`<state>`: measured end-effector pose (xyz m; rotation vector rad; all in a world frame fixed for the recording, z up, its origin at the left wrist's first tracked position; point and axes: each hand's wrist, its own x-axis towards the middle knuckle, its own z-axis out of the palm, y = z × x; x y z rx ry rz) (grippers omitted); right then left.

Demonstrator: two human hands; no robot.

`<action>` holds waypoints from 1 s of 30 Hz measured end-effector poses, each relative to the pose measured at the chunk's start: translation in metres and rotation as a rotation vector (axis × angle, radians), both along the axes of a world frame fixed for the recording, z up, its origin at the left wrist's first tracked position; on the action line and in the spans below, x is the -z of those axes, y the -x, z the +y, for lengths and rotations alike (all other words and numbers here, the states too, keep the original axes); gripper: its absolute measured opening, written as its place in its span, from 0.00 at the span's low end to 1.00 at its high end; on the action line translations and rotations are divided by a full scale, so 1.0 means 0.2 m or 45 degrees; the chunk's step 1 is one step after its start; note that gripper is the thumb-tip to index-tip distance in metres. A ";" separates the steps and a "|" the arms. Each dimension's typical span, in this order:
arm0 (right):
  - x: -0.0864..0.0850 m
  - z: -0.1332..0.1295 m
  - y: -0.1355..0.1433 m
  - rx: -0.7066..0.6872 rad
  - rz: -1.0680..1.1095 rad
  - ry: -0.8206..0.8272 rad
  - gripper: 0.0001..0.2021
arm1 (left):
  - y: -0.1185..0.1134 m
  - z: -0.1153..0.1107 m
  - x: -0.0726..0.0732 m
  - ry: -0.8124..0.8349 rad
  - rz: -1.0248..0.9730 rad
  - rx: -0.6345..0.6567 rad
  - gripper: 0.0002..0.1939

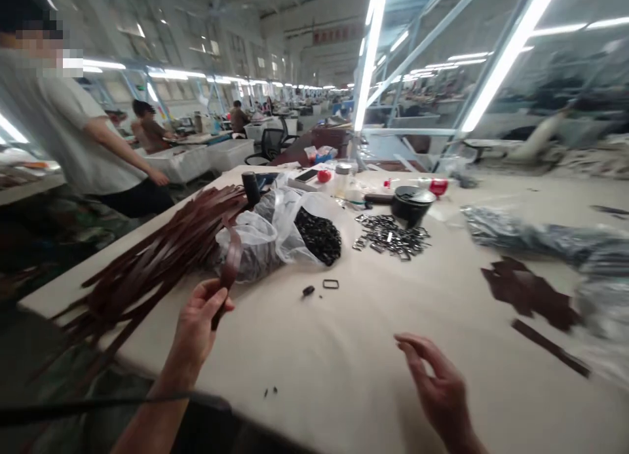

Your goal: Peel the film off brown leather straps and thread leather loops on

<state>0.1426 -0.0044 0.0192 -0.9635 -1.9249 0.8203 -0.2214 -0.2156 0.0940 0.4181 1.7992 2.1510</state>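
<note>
A brown strap (232, 254) is pinched between the thumb and fingers of my left hand (202, 316), its upper part curving up past a white plastic bag. My right hand (439, 382) hovers over the table at the right, fingers apart, holding nothing. Between the hands and farther back lie a rectangular metal ring (331, 284) and a small black piece (308, 290). Many long brown straps (162, 257) are heaped to the left. Black parts (317, 238) spill from the open bag (289, 221), beside a pile of metal buckles (390, 236).
A black pot (411, 205), a red-capped bottle (417, 184), a jar (343, 179) and a phone (306, 175) stand or lie at the back. Brown pieces (531, 293) and a short strip (550, 347) lie right. A person (83, 126) stands beyond the left edge.
</note>
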 end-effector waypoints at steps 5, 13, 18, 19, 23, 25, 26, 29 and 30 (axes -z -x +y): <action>-0.26 -0.39 0.44 -0.828 0.239 1.038 0.25 | -0.55 -0.13 0.17 0.251 0.635 0.506 0.06; -0.45 -0.43 0.84 -0.688 0.629 1.832 0.13 | -0.74 -0.51 0.40 0.388 1.055 1.038 0.05; -0.58 -0.40 0.78 -0.721 0.761 1.624 0.09 | -0.64 -0.73 0.61 0.643 0.794 1.270 0.12; -0.61 -0.41 0.74 -0.743 0.782 1.568 0.09 | -0.60 -0.75 0.65 0.789 0.759 1.260 0.16; -0.72 -0.40 0.52 -0.836 0.788 1.221 0.15 | -0.43 -0.79 0.84 1.482 0.702 1.157 0.30; -0.77 -0.40 0.40 -0.816 0.735 1.075 0.16 | -0.37 -0.80 0.93 1.550 0.603 1.222 0.27; -0.80 -0.40 0.35 -0.791 0.705 1.028 0.17 | -0.36 -0.81 0.97 1.513 0.567 1.259 0.23; -0.86 -0.41 0.20 -0.684 0.628 0.940 0.19 | -0.36 -0.85 1.02 1.396 0.541 1.306 0.14; -0.87 -0.42 0.16 -0.643 0.601 0.926 0.20 | -0.36 -0.86 1.02 1.356 0.540 1.319 0.12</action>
